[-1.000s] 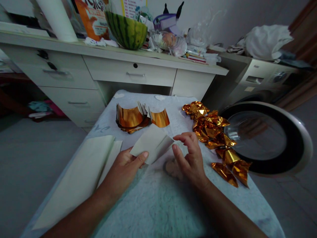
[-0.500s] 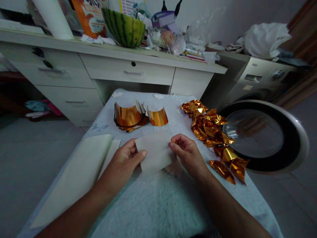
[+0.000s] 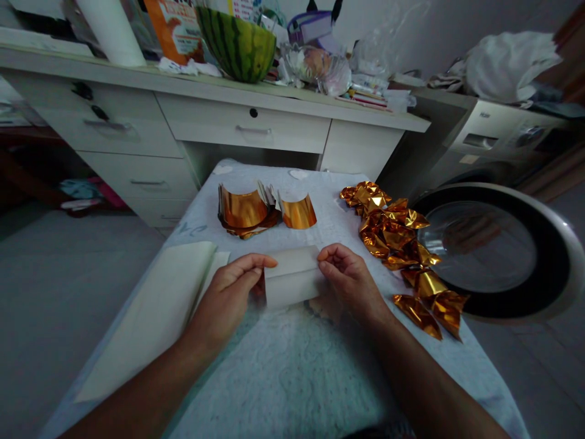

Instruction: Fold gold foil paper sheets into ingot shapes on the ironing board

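Between my two hands is a small pale sheet of paper (image 3: pixel 292 283), its upper part folded over so that a crease runs across it. My left hand (image 3: pixel 240 280) pinches the left edge, index finger stretched along the top. At the right edge, the thumb and fingers of my right hand (image 3: pixel 345 274) are closed on the same sheet. Beyond it lie a stack of curled gold foil papers (image 3: pixel 242 210) and a single curled gold foil sheet (image 3: pixel 299 212). Folded gold foil pieces (image 3: pixel 388 231) form a heap to the right. The paper's underside is hidden.
A cloth-covered table (image 3: pixel 292 378) bears everything. Large pale paper sheets (image 3: pixel 150 311) lie at its left. Behind stands a white desk (image 3: pixel 237 122) with half a watermelon (image 3: pixel 237 46) and clutter. An open washing machine door (image 3: pixel 484 250) stands close to the table's right edge.
The sheet, flat before, now has its top part folded over. My left thumb has moved off its face, and the left index finger has come to the top edge. The view has shifted slightly.
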Available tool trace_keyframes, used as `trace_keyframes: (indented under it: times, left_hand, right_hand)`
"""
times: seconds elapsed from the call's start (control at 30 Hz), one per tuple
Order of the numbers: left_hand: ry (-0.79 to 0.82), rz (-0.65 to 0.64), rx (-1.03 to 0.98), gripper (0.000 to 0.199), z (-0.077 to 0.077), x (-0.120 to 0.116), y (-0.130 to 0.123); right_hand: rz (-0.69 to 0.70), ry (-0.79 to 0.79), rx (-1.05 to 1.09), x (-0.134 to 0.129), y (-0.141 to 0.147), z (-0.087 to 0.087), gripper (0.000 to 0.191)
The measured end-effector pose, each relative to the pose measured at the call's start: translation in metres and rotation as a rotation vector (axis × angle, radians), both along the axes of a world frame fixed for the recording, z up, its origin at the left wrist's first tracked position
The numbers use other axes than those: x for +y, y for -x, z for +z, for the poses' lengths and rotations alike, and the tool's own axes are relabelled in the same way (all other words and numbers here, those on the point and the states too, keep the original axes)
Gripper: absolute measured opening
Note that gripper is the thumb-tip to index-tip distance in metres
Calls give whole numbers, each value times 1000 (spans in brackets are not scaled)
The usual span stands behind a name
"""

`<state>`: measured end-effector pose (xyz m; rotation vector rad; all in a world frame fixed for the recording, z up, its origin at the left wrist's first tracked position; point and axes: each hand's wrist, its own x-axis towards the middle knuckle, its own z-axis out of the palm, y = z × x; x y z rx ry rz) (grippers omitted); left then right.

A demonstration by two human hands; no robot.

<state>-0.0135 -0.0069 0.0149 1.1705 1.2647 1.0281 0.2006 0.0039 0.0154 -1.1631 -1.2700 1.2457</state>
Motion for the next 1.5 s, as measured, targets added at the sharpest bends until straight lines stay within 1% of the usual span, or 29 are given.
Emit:
trace_keyframes:
  times: [0.07, 0.17, 0.27, 0.33, 0.4, 0.47, 0.53, 0.63, 0.73, 0.83, 0.9, 0.97, 1.03, 1.07, 1.17, 1.2, 1.27, 1.33, 1.4, 1.5]
  left_hand:
    - [-32, 5, 1, 24, 0, 0, 2]
    - [-61, 15, 21, 27, 3, -1, 1]
    - [-15, 4, 47, 22, 7, 0, -3]
    - [15, -7, 48, 21, 6, 1, -5]
    - [15, -20, 96, 21, 3, 1, -5]
    - [-11, -45, 211, 19, 0, 1, -5]
    - [-65, -79, 354, 18, -1, 0, -4]
    - [-193, -117, 549, 15, -2, -1, -3]
    - [-328, -164, 724, 14, -4, -2, -4]
    - [-400, -214, 839, 18, -7, -2, -3]
    - [-446, -200, 900, 20, -9, -3, -3]
    - [-513, -147, 961, 22, -10, -3, -3]
    - [-582, -150, 962, 27, -11, -2, -3]
    - [-606, -197, 930, 31, -13, -1, -4]
    - [-647, -420, 797, 43, -21, 2, -5]
    - [-656, -468, 776, 46, -24, 3, -5]
    - [-690, -482, 792, 46, -30, 4, -6]
    - [-704, -484, 827, 45, -33, 4, -7]
    - [-691, -490, 848, 42, -31, 3, -8]
    - [-651, -500, 841, 32, -22, 0, -9]
  right_hand:
    - [5, -8, -20, 1, -1, -1, 12]
    - [16, -10, -44, 1, -1, -1, 12]
    - [36, -4, -66, 1, 0, -2, 11]
    - [47, -8, -94, 1, 0, -2, 10]
    - [66, -18, -148, 0, -1, -4, 7]
    - [101, -24, -236, 1, -2, -8, 6]
    - [130, -47, -352, 1, -2, -11, 10]
    - [134, -135, -554, 1, -1, -13, 18]
    - [120, -232, -748, 1, 1, -14, 22]
    - [129, -285, -851, 0, 2, -13, 23]
    - [148, -292, -882, 0, 2, -13, 22]
    - [161, -291, -905, 0, 2, -13, 20]
    - [169, -287, -921, 0, 2, -14, 19]
    - [172, -285, -926, 0, 2, -13, 19]
    - [196, -277, -927, 0, -1, -12, 18]
    - [206, -274, -923, 0, -2, -11, 19]
    - [246, -270, -918, 0, -7, -7, 24]
    - [312, -263, -931, 0, -12, -3, 32]
    - [372, -244, -964, 0, -17, 2, 41]
    - [444, -219, -977, -1, -23, 10, 39]
